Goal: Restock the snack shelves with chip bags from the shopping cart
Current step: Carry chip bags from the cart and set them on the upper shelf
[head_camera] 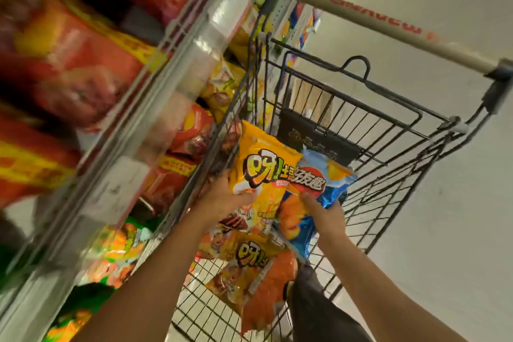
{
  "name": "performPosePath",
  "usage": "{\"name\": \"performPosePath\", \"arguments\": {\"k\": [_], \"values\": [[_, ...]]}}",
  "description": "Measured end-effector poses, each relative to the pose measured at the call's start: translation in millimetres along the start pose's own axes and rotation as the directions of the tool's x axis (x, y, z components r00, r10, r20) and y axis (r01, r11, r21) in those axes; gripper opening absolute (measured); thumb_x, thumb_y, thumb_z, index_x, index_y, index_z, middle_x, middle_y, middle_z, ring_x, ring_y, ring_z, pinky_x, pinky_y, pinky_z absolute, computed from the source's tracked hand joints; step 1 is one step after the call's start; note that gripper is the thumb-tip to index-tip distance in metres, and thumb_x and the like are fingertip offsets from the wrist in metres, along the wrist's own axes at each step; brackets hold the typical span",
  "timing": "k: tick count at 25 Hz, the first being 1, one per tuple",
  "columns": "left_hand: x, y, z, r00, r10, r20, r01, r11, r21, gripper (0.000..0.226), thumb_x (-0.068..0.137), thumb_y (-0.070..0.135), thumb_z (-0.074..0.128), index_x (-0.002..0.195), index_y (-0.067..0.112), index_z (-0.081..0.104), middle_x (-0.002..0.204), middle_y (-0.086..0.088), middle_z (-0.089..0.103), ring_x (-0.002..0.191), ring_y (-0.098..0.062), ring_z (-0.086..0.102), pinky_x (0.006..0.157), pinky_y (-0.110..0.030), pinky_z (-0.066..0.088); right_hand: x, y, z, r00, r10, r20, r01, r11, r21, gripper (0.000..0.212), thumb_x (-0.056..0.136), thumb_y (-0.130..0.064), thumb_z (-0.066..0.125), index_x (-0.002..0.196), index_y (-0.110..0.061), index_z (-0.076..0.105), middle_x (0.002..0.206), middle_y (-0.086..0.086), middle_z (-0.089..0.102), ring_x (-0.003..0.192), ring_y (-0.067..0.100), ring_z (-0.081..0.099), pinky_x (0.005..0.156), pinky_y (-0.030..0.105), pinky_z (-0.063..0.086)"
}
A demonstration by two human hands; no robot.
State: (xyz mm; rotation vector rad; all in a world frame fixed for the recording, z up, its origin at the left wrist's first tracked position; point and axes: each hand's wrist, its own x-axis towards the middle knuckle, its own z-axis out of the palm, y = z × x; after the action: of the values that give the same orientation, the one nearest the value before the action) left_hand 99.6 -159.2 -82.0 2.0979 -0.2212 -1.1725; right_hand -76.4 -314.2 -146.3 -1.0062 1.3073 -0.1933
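Observation:
Over the black wire shopping cart [394, 130], my left hand [224, 197] grips a yellow chip bag [263, 164] by its lower left edge, thumb on the front. My right hand [324, 211] grips a blue chip bag [330, 183] that lies partly behind the yellow one. Another yellow and orange chip bag [249, 272] lies in the cart basket below my arms. The snack shelves [155, 97] stand at the left, blurred, filled with red, orange and yellow bags.
The cart's beige handle [388, 28] runs across the upper right. A dark folded child-seat flap [313, 136] sits at the cart's near end. Clear price-tag rails line the shelf edges. Pale floor [458, 216] lies right of the cart. A dark cloth item [313, 302] hangs on the cart's rim.

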Motion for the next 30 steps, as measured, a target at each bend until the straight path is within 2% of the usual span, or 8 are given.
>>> {"name": "performPosePath", "arguments": {"k": [3,7,10,16,20,22,27,30], "values": [[-66.7,-1.4,-10.6,0.985,0.149,-0.083,-0.156,0.984,-0.089,0.074,0.077,0.029,0.087,0.139,0.036,0.046,0.121,0.02,0.062,0.112,-0.008,0.061,0.085,-0.023,0.051,-57.1,-18.6,-24.2,0.968,-0.214,0.128,0.218,0.976,-0.016,0.028,0.087,-0.02,0.078,0.109,-0.031,0.066,0.103,-0.002,0.077,0.094,0.021,0.074,0.083,0.04,0.059],[-180.0,-10.0,-26.8,0.92,0.345,-0.185,-0.368,0.923,-0.109,0.062,0.077,0.03,0.087,0.106,0.072,0.053,0.106,0.042,0.067,0.099,0.016,0.064,0.066,0.0,0.048,-140.9,-26.5,-64.3,0.884,-0.439,0.159,0.45,0.892,-0.041,0.031,0.083,-0.024,0.081,0.106,-0.037,0.065,0.097,-0.006,0.077,0.073,0.002,0.073,0.057,0.02,0.058],[-248.1,-21.9,-34.5,0.864,0.433,-0.257,-0.479,0.865,-0.151,0.068,0.079,0.035,0.086,0.119,0.072,0.045,0.112,0.045,0.062,0.1,0.021,0.061,0.068,0.001,0.048,-189.3,-35.2,-87.5,0.837,-0.518,0.174,0.532,0.846,-0.04,0.037,0.087,-0.017,0.077,0.119,-0.024,0.06,0.111,0.007,0.074,0.093,0.022,0.073,0.083,0.047,0.061],[-338.2,-36.1,-45.3,0.772,0.454,-0.444,-0.576,0.796,-0.188,0.066,0.078,0.03,0.087,0.129,0.047,0.048,0.092,0.049,0.064,0.084,0.022,0.064,0.061,-0.003,0.051,-256.5,-84.1,-103.6,0.644,-0.682,0.346,0.74,0.671,-0.056,0.039,0.088,-0.012,0.074,0.123,-0.022,0.062,0.109,0.003,0.076,0.091,0.017,0.074,0.076,0.036,0.061],[-388.1,-36.7,-48.5,0.674,0.437,-0.595,-0.657,0.723,-0.213,0.051,0.081,0.017,0.085,0.112,0.048,0.058,0.095,0.032,0.073,0.085,0.01,0.07,0.062,-0.006,0.051,-298.8,-120.8,-87.4,0.527,-0.726,0.441,0.806,0.591,0.009,0.033,0.081,-0.029,0.08,0.107,-0.039,0.061,0.095,-0.016,0.076,0.081,0.001,0.073,0.063,0.022,0.057],[-412.5,-34.6,-50.0,0.639,0.433,-0.636,-0.679,0.707,-0.2,0.05,0.083,0.016,0.083,0.118,0.042,0.059,0.102,0.019,0.076,0.09,0.002,0.072,0.066,-0.01,0.053,-312.9,-135.9,-77.1,0.466,-0.72,0.514,0.817,0.574,0.064,0.037,0.081,-0.031,0.079,0.111,-0.043,0.061,0.097,-0.021,0.075,0.083,-0.003,0.072,0.061,0.018,0.057],[-462.6,-19.0,-58.6,0.535,0.344,-0.772,-0.726,0.655,-0.211,0.073,0.074,0.029,0.089,0.136,0.036,0.052,0.122,0.011,0.073,0.111,-0.012,0.07,0.097,-0.039,0.054,-341.1,-170.6,-52.9,0.31,-0.705,0.638,0.841,0.517,0.162,0.04,0.072,-0.042,0.077,0.104,-0.056,0.059,0.096,-0.028,0.073,0.086,-0.006,0.07,0.065,0.02,0.059],[-486.6,-1.0,-66.4,0.465,0.354,-0.811,-0.738,0.661,-0.134,0.071,0.07,0.041,0.091,0.132,0.044,0.055,0.124,0.014,0.072,0.112,-0.009,0.069,0.097,-0.039,0.053,-356.7,-196.2,-42.0,0.262,-0.693,0.671,0.839,0.508,0.197,0.039,0.071,-0.047,0.078,0.102,-0.062,0.059,0.103,-0.022,0.072,0.094,0.006,0.07,0.082,0.041,0.059]]}}
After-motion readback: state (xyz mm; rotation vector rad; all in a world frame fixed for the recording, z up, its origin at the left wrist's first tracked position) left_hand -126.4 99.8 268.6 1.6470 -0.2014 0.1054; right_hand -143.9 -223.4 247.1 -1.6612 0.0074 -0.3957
